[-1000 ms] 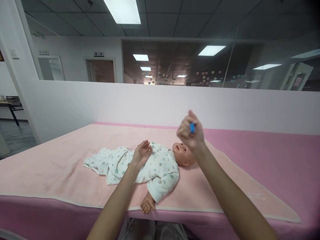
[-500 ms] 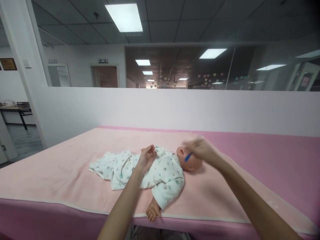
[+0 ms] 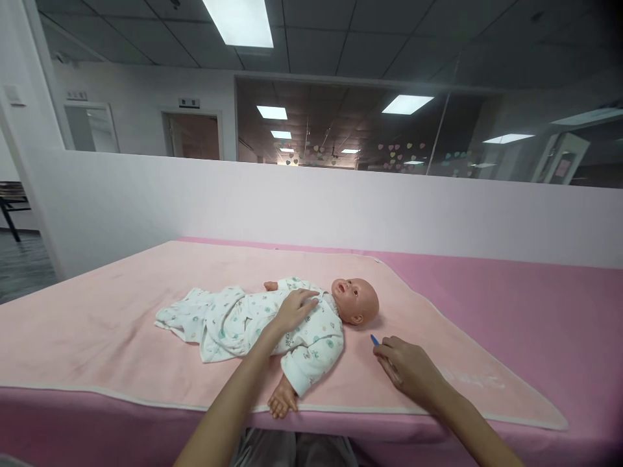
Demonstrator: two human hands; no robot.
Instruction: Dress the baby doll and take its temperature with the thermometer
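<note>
A baby doll (image 3: 272, 321) in a white patterned sleepsuit lies on its back on a pale pink blanket (image 3: 121, 324), head to the right. My left hand (image 3: 295, 306) rests flat on the doll's chest, fingers stretched out. My right hand (image 3: 406, 370) lies on the blanket below and right of the doll's head, fingers closed around a small blue stick (image 3: 374, 339) whose tip pokes out toward the doll.
The blanket covers a darker pink mattress (image 3: 535, 311) that runs to the right. A white partition wall (image 3: 341, 207) stands right behind it, with glass above. The near edge of the bed is just in front of my body.
My right hand came down from the doll's face to the blanket beside its head, still holding the blue stick. My left hand turned over and settled flat on the chest.
</note>
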